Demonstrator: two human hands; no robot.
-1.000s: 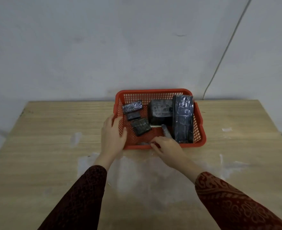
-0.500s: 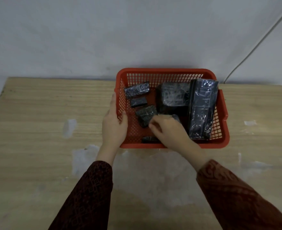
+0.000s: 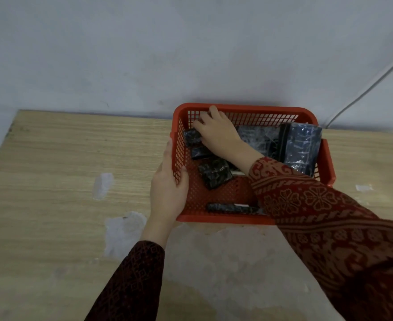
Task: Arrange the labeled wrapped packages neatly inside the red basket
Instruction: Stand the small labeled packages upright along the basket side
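Observation:
The red mesh basket [image 3: 241,219] sits against the wall on the wooden table. My left hand [image 3: 168,188] grips its left wall, thumb inside. My right hand [image 3: 218,133] reaches into the far left corner and rests on a small dark wrapped package [image 3: 190,137]. Behind that lies another small package [image 3: 200,152], then a squarish one [image 3: 215,173]. A thin flat package [image 3: 230,208] lies along the front wall. A large dark block [image 3: 259,137] and a tall long package [image 3: 303,147] fill the right side.
The wooden table [image 3: 63,170] has pale worn patches to the left and in front of the basket. A grey wall stands directly behind the basket. A thin cable [image 3: 364,91] runs down the wall at the right.
My right hand moved from the basket's front middle to the far left corner, onto the small package there. The view shifted closer; my left hand stays on the left wall.

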